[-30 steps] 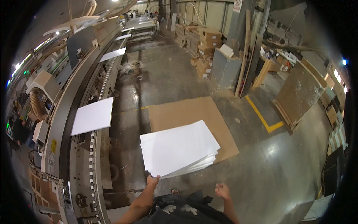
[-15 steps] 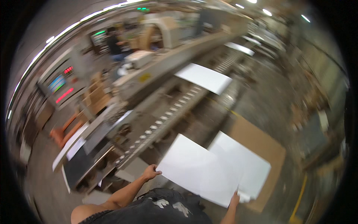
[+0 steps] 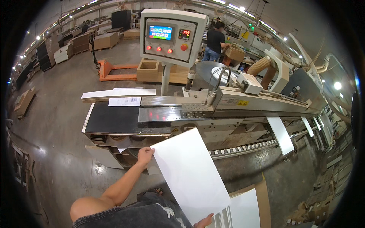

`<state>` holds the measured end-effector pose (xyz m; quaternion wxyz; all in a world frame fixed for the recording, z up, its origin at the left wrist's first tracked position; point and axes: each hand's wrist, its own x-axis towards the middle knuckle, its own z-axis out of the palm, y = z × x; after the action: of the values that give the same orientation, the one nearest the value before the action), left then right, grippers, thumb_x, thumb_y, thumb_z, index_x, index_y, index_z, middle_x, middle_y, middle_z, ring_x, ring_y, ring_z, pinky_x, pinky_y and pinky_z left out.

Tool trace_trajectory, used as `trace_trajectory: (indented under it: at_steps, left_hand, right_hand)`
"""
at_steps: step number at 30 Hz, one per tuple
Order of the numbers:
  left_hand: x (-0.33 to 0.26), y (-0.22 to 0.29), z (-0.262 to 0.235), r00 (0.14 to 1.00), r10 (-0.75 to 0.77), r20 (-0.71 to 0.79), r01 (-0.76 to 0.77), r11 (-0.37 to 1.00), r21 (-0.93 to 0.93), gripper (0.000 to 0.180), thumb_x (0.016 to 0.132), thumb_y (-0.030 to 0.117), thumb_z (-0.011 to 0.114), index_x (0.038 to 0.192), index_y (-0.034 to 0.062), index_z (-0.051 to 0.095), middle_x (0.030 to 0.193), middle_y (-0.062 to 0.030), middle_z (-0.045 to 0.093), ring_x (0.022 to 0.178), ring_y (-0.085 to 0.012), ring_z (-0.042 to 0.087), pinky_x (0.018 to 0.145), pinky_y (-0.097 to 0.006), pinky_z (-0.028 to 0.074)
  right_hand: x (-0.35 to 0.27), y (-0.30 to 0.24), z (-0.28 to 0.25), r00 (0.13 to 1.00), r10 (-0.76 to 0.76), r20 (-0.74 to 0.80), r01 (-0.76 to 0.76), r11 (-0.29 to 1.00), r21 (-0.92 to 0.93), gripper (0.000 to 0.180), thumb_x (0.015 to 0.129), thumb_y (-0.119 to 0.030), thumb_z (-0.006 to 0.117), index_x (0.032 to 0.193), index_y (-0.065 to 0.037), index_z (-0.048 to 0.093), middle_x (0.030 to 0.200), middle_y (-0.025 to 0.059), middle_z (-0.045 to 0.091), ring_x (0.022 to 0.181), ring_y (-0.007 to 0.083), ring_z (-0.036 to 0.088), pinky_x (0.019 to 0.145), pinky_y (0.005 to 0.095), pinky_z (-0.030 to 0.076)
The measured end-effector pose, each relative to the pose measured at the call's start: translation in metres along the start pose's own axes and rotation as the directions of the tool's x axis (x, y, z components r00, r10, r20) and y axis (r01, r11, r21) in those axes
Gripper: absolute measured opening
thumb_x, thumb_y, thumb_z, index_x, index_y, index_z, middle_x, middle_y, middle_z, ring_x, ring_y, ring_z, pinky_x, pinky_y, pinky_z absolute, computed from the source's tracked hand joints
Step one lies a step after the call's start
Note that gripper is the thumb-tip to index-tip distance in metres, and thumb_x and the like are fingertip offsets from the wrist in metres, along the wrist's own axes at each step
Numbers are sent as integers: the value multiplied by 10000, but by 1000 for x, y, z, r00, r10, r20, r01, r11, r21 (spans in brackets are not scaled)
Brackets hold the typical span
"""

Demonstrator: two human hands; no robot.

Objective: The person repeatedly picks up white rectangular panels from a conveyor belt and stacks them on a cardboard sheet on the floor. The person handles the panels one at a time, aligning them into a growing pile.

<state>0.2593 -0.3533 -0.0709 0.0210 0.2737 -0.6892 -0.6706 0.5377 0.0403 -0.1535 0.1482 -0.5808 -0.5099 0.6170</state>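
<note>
A white panel (image 3: 188, 174) is held flat and tilted in front of the machine (image 3: 197, 114), its far corner just short of the machine's front edge. The left hand (image 3: 145, 155) is clamped on the panel's left corner, thumb on top. The right hand (image 3: 204, 222) is seen only in part at the panel's near corner, fingers touching its edge; whether it is closed on it cannot be told. A stack of white panels (image 3: 243, 211) lies on a brown board, right of the held panel. Another panel (image 3: 280, 133) rests on the machine's roller track. A control box (image 3: 173, 36) with screen and red buttons stands behind the machine. A person (image 3: 215, 40) is seen beyond it
</note>
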Motion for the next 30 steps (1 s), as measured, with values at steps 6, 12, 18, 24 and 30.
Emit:
trace_trajectory:
  at_steps: [6, 12, 18, 24, 30]
  left_hand:
    - [50, 4, -41, 1000, -26, 18, 26, 1000, 3, 267, 947, 228, 674, 975, -37, 654, 776, -62, 657, 626, -128, 607, 555, -290, 500]
    - [43, -6, -30, 981, -58, 184, 38, 993, 113, 250, 966, 184, 632, 1062, -47, 635, 763, -70, 678, 612, -130, 626, 521, -305, 518]
    - [44, -32, -21, 964, -33, 263, 28, 999, 25, 276, 971, 158, 612, 1158, -44, 625, 804, -84, 700, 597, -135, 632, 496, -288, 508]
    - [86, -36, -19, 977, 61, 204, -81, 992, 94, 316, 959, 191, 630, 1158, -55, 621, 830, -111, 711, 670, -189, 652, 653, -360, 511]
    - [93, -14, -13, 972, -46, 229, 36, 998, 48, 245, 970, 160, 614, 1114, -37, 621, 805, -72, 672, 632, -146, 609, 533, -316, 499]
  right_hand:
    - [-71, -10, 66, 995, -61, 85, 56, 996, 63, 503, 1044, -333, 495, 1275, 112, 517, 1169, 231, 641, 999, 334, 653, 817, 432, 549]
    - [-154, -8, 126, 959, -164, 231, 154, 986, 61, 448, 1015, -204, 568, 1340, 87, 466, 1257, 191, 602, 1108, 277, 599, 948, 386, 479]
    - [-178, -6, 160, 851, -112, 513, 240, 952, -191, 451, 999, -208, 579, 1312, 78, 426, 1186, 210, 610, 956, 264, 656, 751, 371, 561]
    - [-191, -25, 184, 721, 66, 690, 160, 953, -258, 391, 1010, -227, 551, 1221, 80, 436, 845, 161, 643, 518, 182, 620, 381, 286, 460]
    - [-195, -34, 200, 773, 12, 634, 188, 951, -246, 409, 1007, -247, 552, 1191, 98, 434, 744, 136, 619, 449, 189, 581, 366, 300, 434]
